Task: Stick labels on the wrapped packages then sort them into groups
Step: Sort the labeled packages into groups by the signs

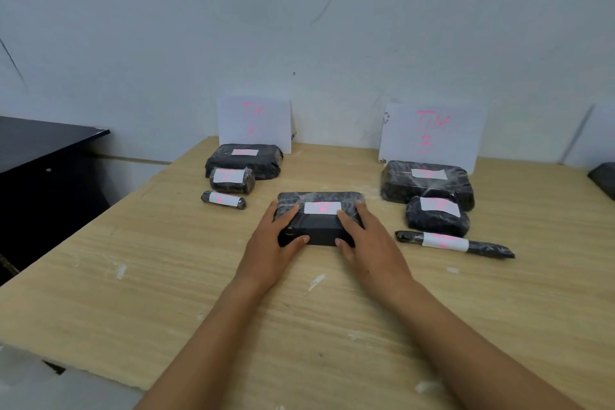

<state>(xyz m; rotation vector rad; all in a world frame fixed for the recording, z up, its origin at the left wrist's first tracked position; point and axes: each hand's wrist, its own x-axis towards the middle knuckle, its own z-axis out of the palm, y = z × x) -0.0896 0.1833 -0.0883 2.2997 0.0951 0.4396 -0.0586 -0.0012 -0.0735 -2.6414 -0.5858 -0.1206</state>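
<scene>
While two sorted groups [244, 161] sit below paper signs [254, 120], my left grip [279, 238] and right grip [364, 236] clamp the labelled package [319, 234] by its ends, on the tabletop [166, 276] between them, probably to carry it level.

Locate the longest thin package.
Head view, right side: the longest thin package lies right of the right hand gripping the flat package, just in front of the rounded package.

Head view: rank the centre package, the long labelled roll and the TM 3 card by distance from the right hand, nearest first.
1. Centre package, held by the right hand.
2. Long labelled roll, just to its right.
3. TM 3 card, against the back wall.
</scene>
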